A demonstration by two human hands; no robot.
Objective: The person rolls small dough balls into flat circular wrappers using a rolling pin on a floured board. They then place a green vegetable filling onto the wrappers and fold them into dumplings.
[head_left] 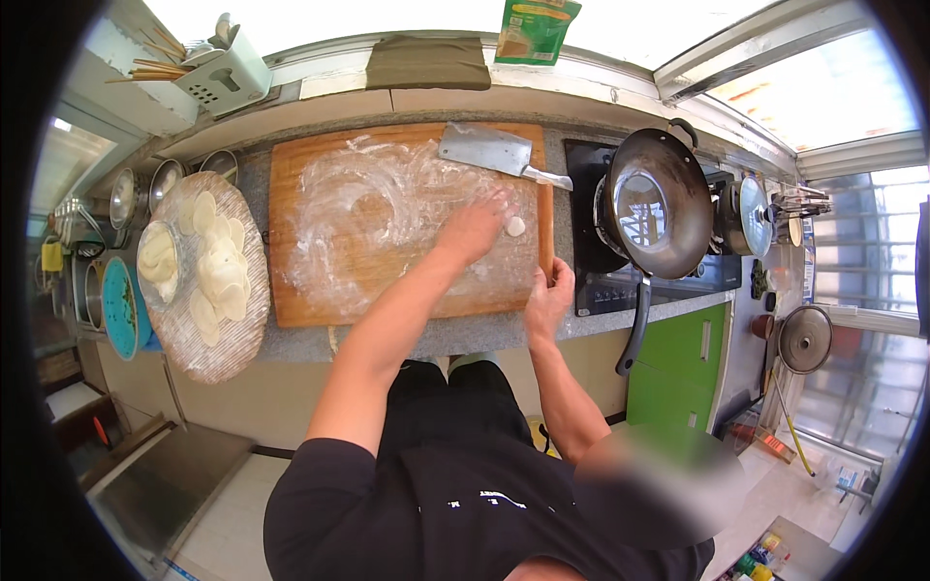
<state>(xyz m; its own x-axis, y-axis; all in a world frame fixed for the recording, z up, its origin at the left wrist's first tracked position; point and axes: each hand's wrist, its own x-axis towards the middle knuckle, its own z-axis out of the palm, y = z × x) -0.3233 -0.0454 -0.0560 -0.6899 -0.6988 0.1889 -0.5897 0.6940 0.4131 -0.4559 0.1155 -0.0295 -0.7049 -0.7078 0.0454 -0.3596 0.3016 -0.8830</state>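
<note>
A wooden board [387, 281] dusted with flour lies on the counter in front of me. My left hand [473, 229] rests low over its right half, floury fingers stretched out and nothing visibly gripped. Just right of those fingers sits a small, round, pale piece of dough [515, 227]. My right hand [551, 298] is closed around the near end of a wooden rolling pin [545, 228], which stretches away from me along the board's right edge. A cleaver [486, 146] lies flat at the board's far right, its handle reaching past the edge.
To the left, a round woven tray [218, 358] carries several flat dough wrappers [223, 266] and a larger dough lump [156, 259]. Beside it is a blue basin [118, 310]. On the right, a wok [686, 184] stands on the stove [591, 281], its handle pointing toward me.
</note>
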